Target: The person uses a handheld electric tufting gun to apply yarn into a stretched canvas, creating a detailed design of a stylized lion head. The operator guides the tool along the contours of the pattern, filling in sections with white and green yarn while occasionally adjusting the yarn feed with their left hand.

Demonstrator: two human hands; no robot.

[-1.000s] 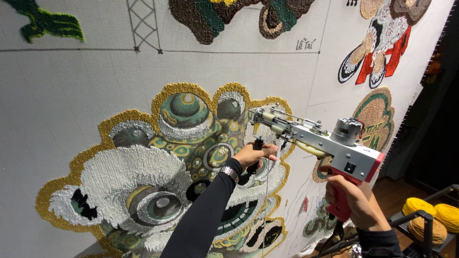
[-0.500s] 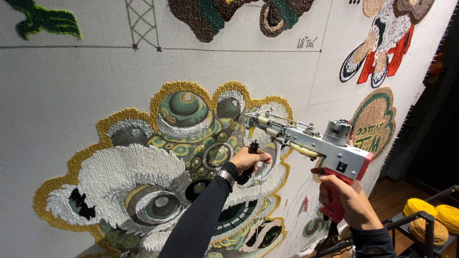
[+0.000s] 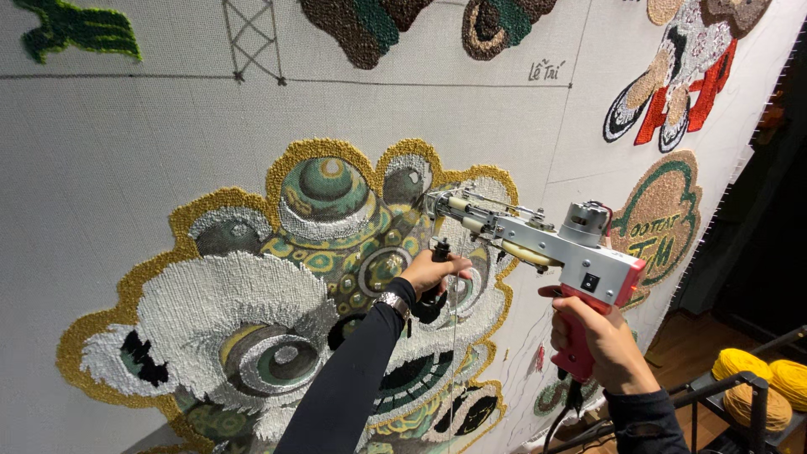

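A tufting gun (image 3: 555, 248) with a grey body and a red handle points at a white cloth (image 3: 126, 160) stretched upright. My right hand (image 3: 601, 345) grips the red handle from below. My left hand (image 3: 433, 273) holds the gun's black front grip, close against the cloth. The needle tip (image 3: 433, 202) touches a tufted lion-dance head (image 3: 286, 286) in white, green and gold yarn, near its upper right gold outline. A thin yarn strand hangs down by my left wrist.
Other tufted pieces sit on the same cloth: a green shape (image 3: 80, 29) at top left, a brown one (image 3: 370, 25) at top centre, a red and white figure (image 3: 672, 84) at upper right, a round badge (image 3: 660, 227). Yellow yarn cones (image 3: 752, 382) stand on a dark rack at lower right.
The gun and both hands have shifted slightly left and down along the cloth, staying on the lion head's upper right part.
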